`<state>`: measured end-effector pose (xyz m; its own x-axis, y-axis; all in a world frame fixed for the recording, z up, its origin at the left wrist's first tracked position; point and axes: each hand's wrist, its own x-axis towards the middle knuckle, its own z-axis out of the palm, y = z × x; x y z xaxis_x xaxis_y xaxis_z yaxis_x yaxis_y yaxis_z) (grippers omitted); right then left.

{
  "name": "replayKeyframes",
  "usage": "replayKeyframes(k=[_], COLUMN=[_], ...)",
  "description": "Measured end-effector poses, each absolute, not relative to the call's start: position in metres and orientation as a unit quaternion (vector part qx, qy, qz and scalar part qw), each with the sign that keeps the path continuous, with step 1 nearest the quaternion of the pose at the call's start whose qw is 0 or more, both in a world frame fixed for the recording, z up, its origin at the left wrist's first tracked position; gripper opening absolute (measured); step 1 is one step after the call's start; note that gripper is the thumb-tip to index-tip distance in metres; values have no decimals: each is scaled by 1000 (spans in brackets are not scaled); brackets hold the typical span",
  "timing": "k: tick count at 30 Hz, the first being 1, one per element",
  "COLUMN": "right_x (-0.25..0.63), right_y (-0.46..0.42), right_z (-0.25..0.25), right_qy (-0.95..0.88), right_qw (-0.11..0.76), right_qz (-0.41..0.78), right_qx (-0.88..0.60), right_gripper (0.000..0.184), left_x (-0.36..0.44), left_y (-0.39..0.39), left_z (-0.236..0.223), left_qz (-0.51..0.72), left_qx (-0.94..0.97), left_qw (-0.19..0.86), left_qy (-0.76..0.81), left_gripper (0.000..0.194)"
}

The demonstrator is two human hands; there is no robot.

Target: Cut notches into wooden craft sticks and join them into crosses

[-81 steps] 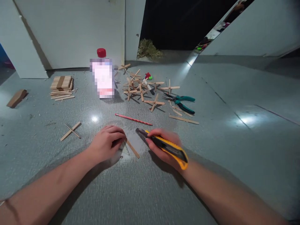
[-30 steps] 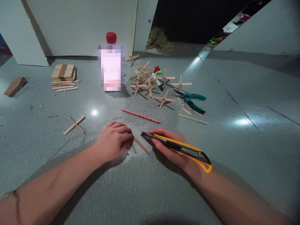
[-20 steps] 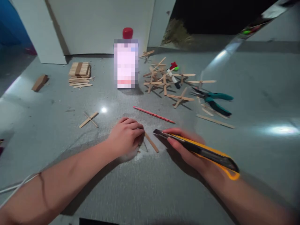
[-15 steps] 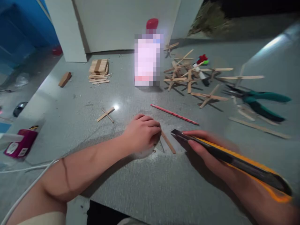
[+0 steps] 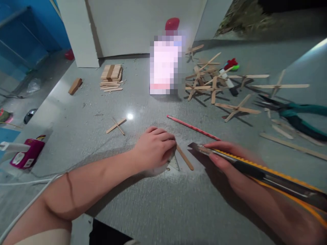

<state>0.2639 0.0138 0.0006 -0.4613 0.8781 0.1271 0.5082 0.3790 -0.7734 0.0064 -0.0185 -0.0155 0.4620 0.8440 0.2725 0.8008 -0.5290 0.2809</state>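
Several crossed-stick pieces (image 5: 238, 109) stand joined, far right. One stick (image 5: 185, 157) lies near centre, no cut visible, its far end under left hand (image 5: 155, 146), whose grip cannot be told. Right hand (image 5: 237, 180): closed round yellow cutter (image 5: 249, 169), blade apart from stick. Banded sticks (image 5: 117, 72): unjoined, far left.

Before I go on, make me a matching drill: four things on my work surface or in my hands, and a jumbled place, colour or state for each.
1. utility knife
2. pencil
3. pliers
4. stack of sticks

A. teal handles
B. brown band around it
C. held in the right hand
D. red, lying beyond both hands

Pairs: 1-C, 2-D, 3-A, 4-B
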Motion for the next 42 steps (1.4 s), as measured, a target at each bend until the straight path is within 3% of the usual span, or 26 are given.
replayKeyframes(k=[2,8,19,25,31,42], right_x=[265,269,270,266,267,265], right_y=[16,24,25,21,19,20], right_z=[0,-8,-10,-10,-9,-6], right_qy=[-784,-812,-830,-814,-813,-806], right_qw=[306,289,296,311,293,314], right_qz=[321,337,370,377,352,373], right_qx=[-435,-379,-295,-313,-359,-335], right_gripper=[24,18,21,13,27,19], left_x=[7,9,12,14,16,16], left_y=[-19,-20,-21,-21,-20,-20], left_z=[-14,-12,-7,-7,-6,-3], left_qz=[200,214,206,203,216,209], left_qx=[851,839,873,869,866,881], left_qw=[40,-10,-9,14,26,39], left_qy=[484,501,441,451,450,423], left_gripper=[22,23,21,22,20,24])
